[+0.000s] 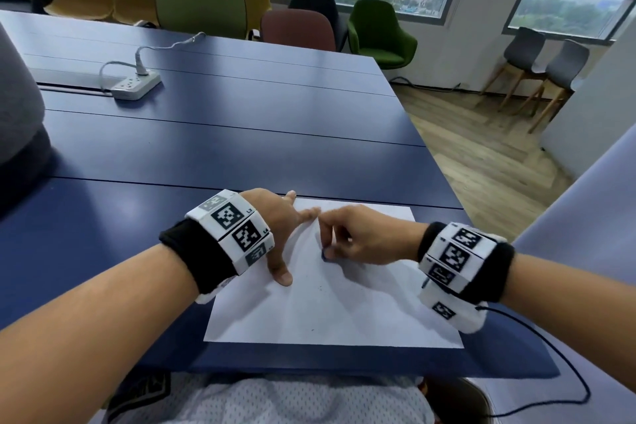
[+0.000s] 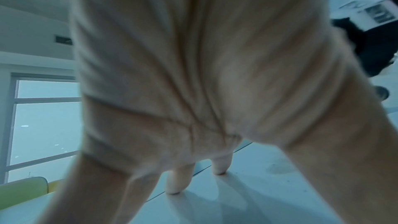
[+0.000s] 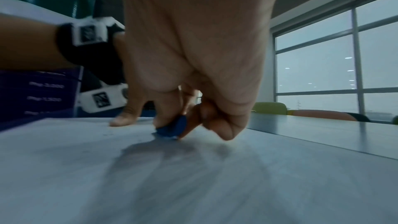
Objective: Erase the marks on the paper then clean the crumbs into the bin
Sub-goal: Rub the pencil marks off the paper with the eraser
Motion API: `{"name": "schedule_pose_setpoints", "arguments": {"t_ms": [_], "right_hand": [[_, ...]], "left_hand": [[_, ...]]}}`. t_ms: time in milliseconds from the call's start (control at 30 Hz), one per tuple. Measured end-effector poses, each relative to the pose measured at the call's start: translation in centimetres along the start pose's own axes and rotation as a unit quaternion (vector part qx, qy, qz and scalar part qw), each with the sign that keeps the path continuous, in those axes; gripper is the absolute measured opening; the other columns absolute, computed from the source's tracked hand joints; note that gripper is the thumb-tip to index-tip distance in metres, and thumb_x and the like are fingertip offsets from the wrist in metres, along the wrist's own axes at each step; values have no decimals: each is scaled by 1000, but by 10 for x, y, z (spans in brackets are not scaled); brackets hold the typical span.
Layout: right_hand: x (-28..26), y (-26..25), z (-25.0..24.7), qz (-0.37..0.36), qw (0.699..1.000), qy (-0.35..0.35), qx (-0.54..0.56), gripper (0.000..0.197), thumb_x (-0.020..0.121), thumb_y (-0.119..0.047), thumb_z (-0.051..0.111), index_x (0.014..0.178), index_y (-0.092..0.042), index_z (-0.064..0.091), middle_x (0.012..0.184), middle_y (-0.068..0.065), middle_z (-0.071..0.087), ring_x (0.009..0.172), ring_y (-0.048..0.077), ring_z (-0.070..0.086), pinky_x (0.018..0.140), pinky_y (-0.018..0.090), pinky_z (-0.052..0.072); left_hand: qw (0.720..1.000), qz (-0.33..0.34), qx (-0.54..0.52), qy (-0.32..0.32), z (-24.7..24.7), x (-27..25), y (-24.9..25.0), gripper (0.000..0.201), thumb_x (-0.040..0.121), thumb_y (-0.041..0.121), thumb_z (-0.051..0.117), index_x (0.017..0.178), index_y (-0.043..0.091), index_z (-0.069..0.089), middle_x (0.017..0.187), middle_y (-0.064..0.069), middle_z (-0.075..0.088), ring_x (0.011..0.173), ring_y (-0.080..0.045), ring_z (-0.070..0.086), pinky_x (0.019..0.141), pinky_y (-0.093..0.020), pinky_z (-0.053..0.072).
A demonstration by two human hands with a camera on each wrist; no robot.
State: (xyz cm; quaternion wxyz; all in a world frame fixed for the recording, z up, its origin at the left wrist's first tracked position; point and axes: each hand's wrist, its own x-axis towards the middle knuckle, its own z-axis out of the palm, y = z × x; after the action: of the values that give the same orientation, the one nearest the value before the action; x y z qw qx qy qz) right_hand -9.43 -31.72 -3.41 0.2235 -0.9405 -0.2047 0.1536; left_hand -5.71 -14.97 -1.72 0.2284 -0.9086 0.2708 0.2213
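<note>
Head view: white paper (image 1: 344, 303) lies at the near edge of my blue table (image 1: 206, 134), faint specks on it.
Left hand (image 1: 278, 227): fingers spread straight, pressing the paper's left side.
Right hand (image 1: 361, 237): fingertips pinch a small blue eraser (image 1: 325, 254) onto the sheet's middle.
Right wrist view: eraser (image 3: 172, 128) is dark blue, rounded, tilted, its lower edge touching paper.
Left wrist view: only my palm and fingertips (image 2: 176, 185) on the sheet.

Right hand (image 3: 193, 74) pinches eraser (image 3: 172, 128) (blue) on paper (image 3: 193, 176).

Matt white paper (image 1: 344, 313) on a smooth, slightly glossy blue table (image 1: 241, 148).
</note>
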Motion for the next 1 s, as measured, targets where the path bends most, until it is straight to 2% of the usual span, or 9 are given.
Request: {"name": "schedule_pose_setpoints", "arguments": {"t_ms": [100,133,300,400,467,600,733,900,1000], "right_hand": [[-20,-1,1,-17,993,-120,-5,9,82,-20,71,79,-20,63,64,-6,56,56,6,45,56,15,38],[-22,-1,-1,-15,991,-131,-8,8,82,-21,71,79,-21,64,64,-7,56,56,6,46,57,16,39],[-15,7,-3,24,999,0,-24,17,85,-23,69,76,-25,55,60,-9,49,54,7,45,55,19,36],[-34,4,2,-13,996,-81,-27,17,83,-22,70,75,-26,56,57,-8,47,55,9,44,57,19,39],[-39,3,0,-6,993,-114,-24,13,82,-22,71,76,-25,59,56,-9,50,55,8,45,56,19,40],[-38,11,3,43,998,-20,-40,13,87,-27,66,82,-23,54,59,-12,51,56,5,48,54,17,35],[-54,0,16,-2,996,-71,-50,15,90,-28,61,85,-25,48,63,-11,50,58,7,47,54,16,36],[-48,11,2,46,997,-9,-57,13,91,-27,62,86,-21,50,62,-9,49,56,6,47,53,15,32],[-56,7,10,14,997,-56,-42,13,90,-26,62,85,-22,51,60,-8,49,56,7,48,53,15,36]], "left_hand": [[1000,-3,-12,-11,-1,2,-1,133,58,71,78,151,46,-14,164,-2,-8,132,-28,48,88,-36,46],[1000,-3,-17,-13,-1,2,-1,134,57,71,78,150,47,-15,164,-2,-8,132,-28,48,88,-37,48],[1000,0,-14,-7,0,0,0,133,58,70,79,151,46,-14,164,-1,-7,132,-28,48,94,-39,48],[1000,-1,-11,-11,-1,-1,0,133,58,70,79,151,46,-14,164,-2,-7,132,-28,48,95,-41,49],[1000,-2,-12,-13,-1,-1,0,134,58,71,78,151,45,-14,164,-2,-7,132,-28,48,95,-42,49],[1000,-1,-7,-10,-1,-1,2,133,58,71,78,151,45,-15,164,-2,-8,133,-28,47,95,-41,49],[1000,0,-7,-11,0,0,1,134,58,71,78,151,44,-15,164,-4,-8,133,-29,48,96,-42,49],[1000,-1,-9,-14,-1,0,2,134,59,72,77,150,45,-16,164,-3,-9,135,-28,45,94,-40,49],[1000,-2,-1,-15,-1,-1,3,134,58,73,77,150,45,-17,164,-3,-9,133,-28,47,92,-40,50]]}}
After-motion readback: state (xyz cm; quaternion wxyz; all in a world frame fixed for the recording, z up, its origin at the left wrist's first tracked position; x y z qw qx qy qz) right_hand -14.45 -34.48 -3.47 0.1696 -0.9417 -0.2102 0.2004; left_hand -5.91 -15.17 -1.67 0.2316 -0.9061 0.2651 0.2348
